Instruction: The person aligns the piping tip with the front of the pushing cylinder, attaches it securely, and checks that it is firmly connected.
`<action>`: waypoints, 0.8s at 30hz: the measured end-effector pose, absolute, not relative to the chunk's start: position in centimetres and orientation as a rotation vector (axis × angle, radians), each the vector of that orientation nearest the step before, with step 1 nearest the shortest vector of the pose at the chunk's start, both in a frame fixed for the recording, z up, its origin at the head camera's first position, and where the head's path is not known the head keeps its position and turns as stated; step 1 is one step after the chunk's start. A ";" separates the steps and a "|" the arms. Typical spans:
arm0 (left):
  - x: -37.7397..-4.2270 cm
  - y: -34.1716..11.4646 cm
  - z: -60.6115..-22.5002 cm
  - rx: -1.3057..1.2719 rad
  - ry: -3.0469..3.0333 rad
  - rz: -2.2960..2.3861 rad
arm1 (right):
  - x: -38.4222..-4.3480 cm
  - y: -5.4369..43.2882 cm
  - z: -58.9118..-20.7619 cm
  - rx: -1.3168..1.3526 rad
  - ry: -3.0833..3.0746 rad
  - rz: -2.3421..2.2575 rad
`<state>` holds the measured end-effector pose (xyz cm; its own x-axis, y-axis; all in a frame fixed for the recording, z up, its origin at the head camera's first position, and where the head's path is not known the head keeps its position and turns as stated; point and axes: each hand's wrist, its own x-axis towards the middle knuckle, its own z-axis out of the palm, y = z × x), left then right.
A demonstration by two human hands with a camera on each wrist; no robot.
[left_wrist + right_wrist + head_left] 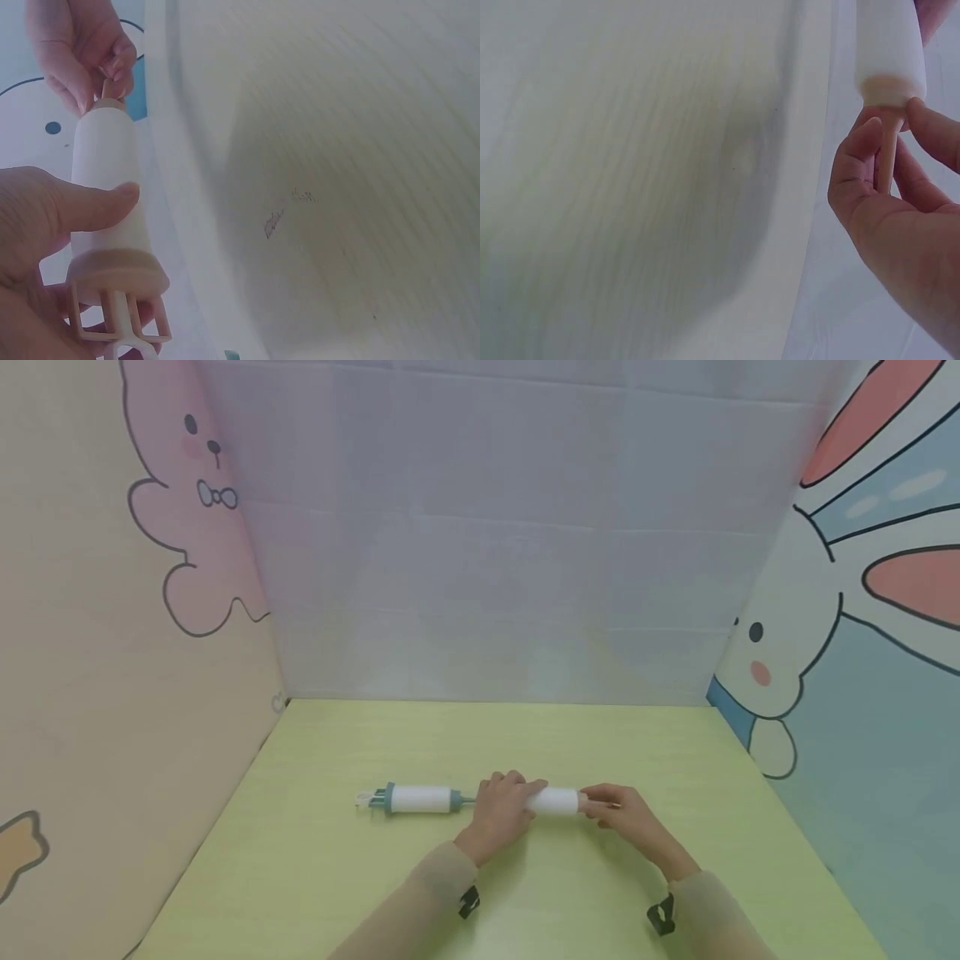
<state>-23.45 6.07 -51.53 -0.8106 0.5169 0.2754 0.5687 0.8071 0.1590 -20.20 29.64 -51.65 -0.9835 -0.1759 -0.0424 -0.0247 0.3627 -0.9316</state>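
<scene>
A white syringe-like tube (557,801) with pinkish-beige ends lies crosswise between both hands. My left hand (501,817) grips its left part. In the left wrist view the thumb lies over the white barrel, and a beige collar with an open frame and a white loop sticks out below. At the other end my right hand (630,818) pinches the beige collar (889,91), its fingers around the thin beige stem (888,150). Left of my left hand lies a similar white tube with teal ends (422,799), its thin teal stem pointing toward that hand.
Both tubes are over a yellow-green table (360,885). A pale curtain-like sheet (487,568) hangs behind its far edge. Side walls carry cartoon drawings, with a rabbit (787,660) on the right.
</scene>
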 end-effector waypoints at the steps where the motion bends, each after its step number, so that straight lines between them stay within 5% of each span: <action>1: -23.5 6.2 -51.6 -0.839 -2.772 -0.341 | -20.3 29.7 -51.7 -0.178 2.485 -1.691; 24: -24.2 8.1 -53.8 -0.836 -2.769 -0.386 | -21.0 30.5 -53.0 0.047 2.555 -1.670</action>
